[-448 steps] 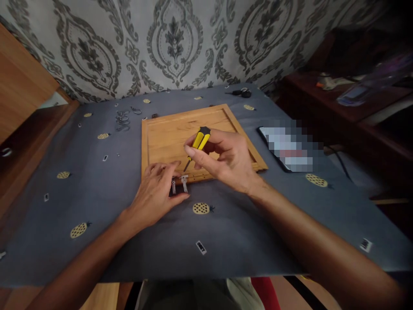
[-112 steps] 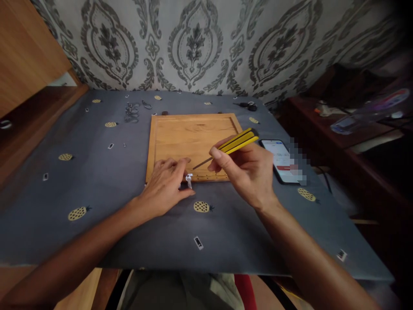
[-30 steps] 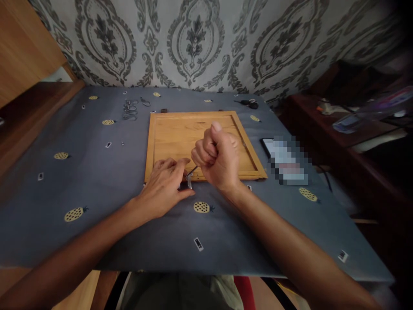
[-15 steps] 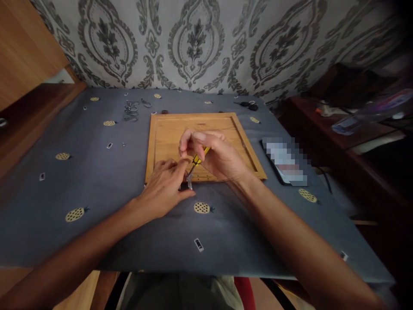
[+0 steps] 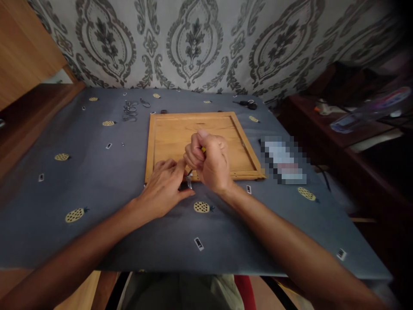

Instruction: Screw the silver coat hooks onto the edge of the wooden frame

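A framed wooden panel (image 5: 174, 142) lies flat on the cloth-covered table. At its near edge sits a small shiny metal fitting with a dark part (image 5: 187, 186), mostly hidden by my left hand (image 5: 164, 183). My left fingers rest on the panel while the thumb lies on the near side of the fitting, pinching it against the edge. My right hand (image 5: 209, 159) is wrapped in a fist round a screwdriver (image 5: 189, 173). Only a bit of its yellow handle and the thin shaft show, slanting down to the fitting, where the tip is hard to make out.
A phone (image 5: 285, 161), blurred out, lies right of the panel. Black-handled scissors (image 5: 248, 104) are at the back right. Several grey metal pieces (image 5: 130, 111) lie at the back left, and a tiny screw-like bit (image 5: 122, 144) is nearer. Patterned fabric (image 5: 193, 47) hangs behind.
My right hand has closed from a loose fingertip hold into a full fist round the screwdriver handle, its wrist turning and shifting left. My left hand stays in place on the fitting.
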Demonstrator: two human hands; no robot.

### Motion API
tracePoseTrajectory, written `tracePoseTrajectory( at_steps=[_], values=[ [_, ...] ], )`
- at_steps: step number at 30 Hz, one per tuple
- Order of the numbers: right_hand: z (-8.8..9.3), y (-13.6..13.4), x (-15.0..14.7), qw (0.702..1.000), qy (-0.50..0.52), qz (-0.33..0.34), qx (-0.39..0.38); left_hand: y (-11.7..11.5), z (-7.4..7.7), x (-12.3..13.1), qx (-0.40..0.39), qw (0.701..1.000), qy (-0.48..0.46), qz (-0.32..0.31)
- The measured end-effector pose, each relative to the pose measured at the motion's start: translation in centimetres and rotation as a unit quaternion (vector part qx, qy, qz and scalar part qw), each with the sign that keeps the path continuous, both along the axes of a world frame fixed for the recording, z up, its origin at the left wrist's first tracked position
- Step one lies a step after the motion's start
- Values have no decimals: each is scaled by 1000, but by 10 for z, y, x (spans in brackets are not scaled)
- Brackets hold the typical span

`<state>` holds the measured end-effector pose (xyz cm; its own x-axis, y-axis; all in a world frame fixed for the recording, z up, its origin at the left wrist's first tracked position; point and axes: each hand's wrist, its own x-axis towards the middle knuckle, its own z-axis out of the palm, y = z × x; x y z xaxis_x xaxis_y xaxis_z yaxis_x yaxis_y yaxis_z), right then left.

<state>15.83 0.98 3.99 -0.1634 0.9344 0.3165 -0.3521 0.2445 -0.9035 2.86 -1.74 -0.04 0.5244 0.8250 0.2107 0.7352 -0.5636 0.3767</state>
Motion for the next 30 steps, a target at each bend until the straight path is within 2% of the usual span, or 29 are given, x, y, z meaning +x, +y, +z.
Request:
tracePoseTrajectory(
  at_steps=[5, 10, 15, 19, 24, 27, 30],
  values=[
    [-9, -7, -6, 994, 29, -106, 14, 0, -1, 0, 5, 1000, 1, 3],
    [-13, -13, -14, 980, 0, -198, 14, 0, 1, 0, 2, 1000, -18, -4],
    [-14, -14, -17, 978, 24, -208, 25, 0, 2, 1, -8, 1000, -16, -3],
    [-12, -11, -13, 988, 27, -149, 30, 0, 1, 1, -7, 1000, -11, -1],
    [-5, -5, -3, 999, 33, -11, 36, 0, 1, 1, -11, 1000, -1, 2],
    [-2, 4, 1, 994, 12, 107, 34, 1, -2, 0, -8, 1000, -2, -10],
    [1, 14, 4, 969, -29, 243, 42, 2, -5, -1, 6, 1000, -17, -16]
  ],
)
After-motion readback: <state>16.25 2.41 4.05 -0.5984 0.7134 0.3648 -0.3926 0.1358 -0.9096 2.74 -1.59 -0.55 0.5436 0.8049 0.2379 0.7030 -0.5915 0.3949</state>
